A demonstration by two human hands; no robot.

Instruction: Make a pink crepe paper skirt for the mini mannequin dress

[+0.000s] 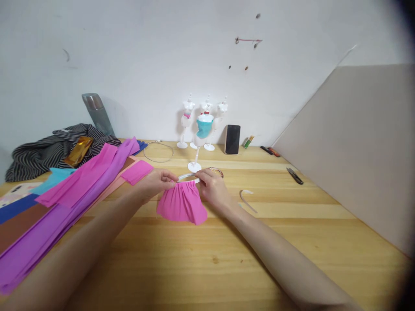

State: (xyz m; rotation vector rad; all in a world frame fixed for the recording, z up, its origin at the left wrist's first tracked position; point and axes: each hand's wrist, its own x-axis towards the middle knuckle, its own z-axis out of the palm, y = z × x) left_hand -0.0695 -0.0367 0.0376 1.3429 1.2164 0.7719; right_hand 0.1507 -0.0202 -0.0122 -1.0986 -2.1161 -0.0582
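Note:
A small pink pleated skirt point(182, 202) of crepe paper hangs between my hands over the table. Along its top runs a white band point(187, 176), curved into a loop. My left hand point(156, 181) pinches the skirt's upper left end at the band. At the right end, my right hand point(212, 186) has its fingers closed on the same band. Just beyond them stands a white mini mannequin point(201, 137) wrapped in a turquoise piece point(205, 128).
Several more white mannequins point(187, 115) stand by the wall, beside a phone point(232, 139). Coloured crepe paper point(81, 203), striped cloth point(39, 153) and a bottle point(98, 113) are at left. To the right lie a curved strip point(248, 201) and black snips point(295, 176).

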